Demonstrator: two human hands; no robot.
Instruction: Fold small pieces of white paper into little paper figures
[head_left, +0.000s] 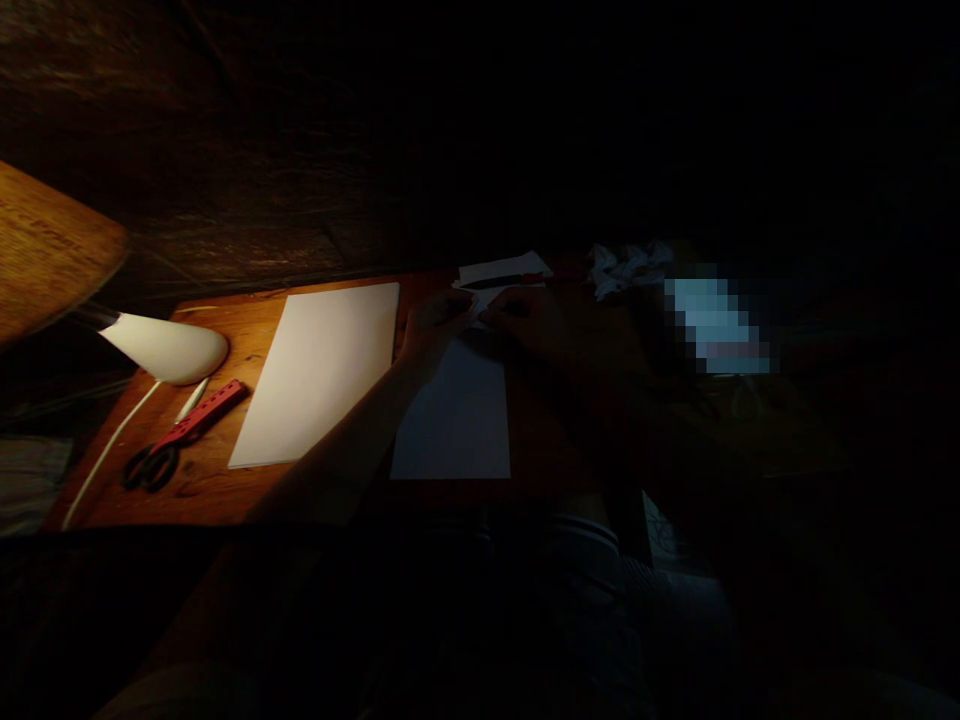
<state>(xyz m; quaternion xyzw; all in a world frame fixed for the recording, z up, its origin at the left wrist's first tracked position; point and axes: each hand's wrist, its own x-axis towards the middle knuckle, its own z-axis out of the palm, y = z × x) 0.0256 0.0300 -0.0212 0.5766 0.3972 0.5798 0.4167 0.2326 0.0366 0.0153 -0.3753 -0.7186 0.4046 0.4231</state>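
Head view, dim light: left hand (431, 325) and right hand (525, 318) meet at the far edge of a sheet of paper (457, 415) lying on the desk (210, 480), fingertips pressed on it; whether they pinch it cannot be told. A larger white sheet (319, 370) lies just left. Red-handled scissors (180, 435) and a white lamp (169, 348) sit further left
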